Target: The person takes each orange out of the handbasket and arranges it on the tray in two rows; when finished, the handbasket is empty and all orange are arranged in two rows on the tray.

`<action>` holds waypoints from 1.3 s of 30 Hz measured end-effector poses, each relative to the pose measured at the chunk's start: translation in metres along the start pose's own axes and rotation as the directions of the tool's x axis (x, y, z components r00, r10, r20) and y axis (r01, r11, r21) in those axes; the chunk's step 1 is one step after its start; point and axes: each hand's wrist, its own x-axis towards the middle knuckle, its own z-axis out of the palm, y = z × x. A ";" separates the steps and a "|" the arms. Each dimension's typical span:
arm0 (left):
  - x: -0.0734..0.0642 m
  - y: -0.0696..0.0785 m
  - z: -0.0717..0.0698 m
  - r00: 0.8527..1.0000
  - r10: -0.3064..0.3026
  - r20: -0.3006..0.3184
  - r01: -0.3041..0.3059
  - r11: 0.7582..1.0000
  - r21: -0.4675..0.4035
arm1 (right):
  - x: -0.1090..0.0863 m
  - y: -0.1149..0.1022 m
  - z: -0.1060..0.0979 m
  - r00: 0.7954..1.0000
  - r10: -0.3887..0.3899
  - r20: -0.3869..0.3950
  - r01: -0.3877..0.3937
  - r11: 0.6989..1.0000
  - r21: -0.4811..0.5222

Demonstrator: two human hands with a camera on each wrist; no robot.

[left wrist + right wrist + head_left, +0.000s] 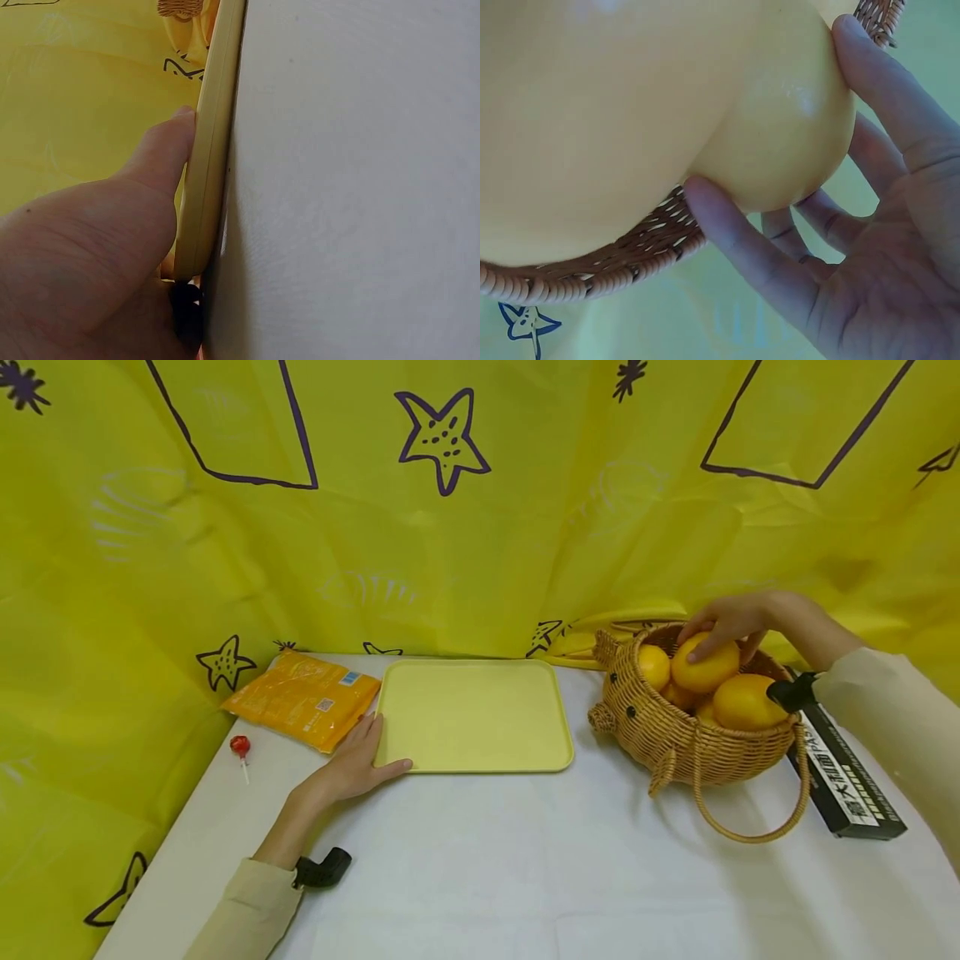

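A wicker basket, shaped like a pig, holds several smooth yellow-orange fruits. My right hand reaches over its far side and grips a rounded fruit on top of the pile. In the right wrist view, thumb and fingers spread round that fruit, while a nearer fruit fills the left of the picture. My left hand rests at the near left corner of a pale yellow tray, its thumb along the front edge. The left wrist view shows the thumb touching the tray's rim.
An orange plastic packet lies left of the tray, with a red lollipop in front of it. A black and white box sits beside and partly behind the basket. The basket's handle hangs toward me. A yellow patterned cloth rises behind.
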 end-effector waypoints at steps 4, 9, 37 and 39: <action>-0.001 0.000 0.000 1.000 0.008 -0.004 -0.008 1.000 0.000 | 0.001 -0.002 -0.002 1.000 0.004 0.016 -0.004 1.000 -0.003; 0.000 0.000 0.002 1.000 0.008 -0.005 -0.008 1.000 0.001 | 0.003 -0.002 0.002 0.999 0.005 0.038 -0.007 0.999 0.037; 0.000 -0.002 0.003 1.000 0.012 -0.012 -0.012 1.000 0.005 | 0.009 0.012 0.009 0.996 -0.047 0.076 0.031 0.977 0.209; -0.001 -0.002 0.003 1.000 0.012 -0.014 -0.012 1.000 0.003 | 0.009 0.013 0.008 0.994 -0.054 0.091 0.032 0.972 0.233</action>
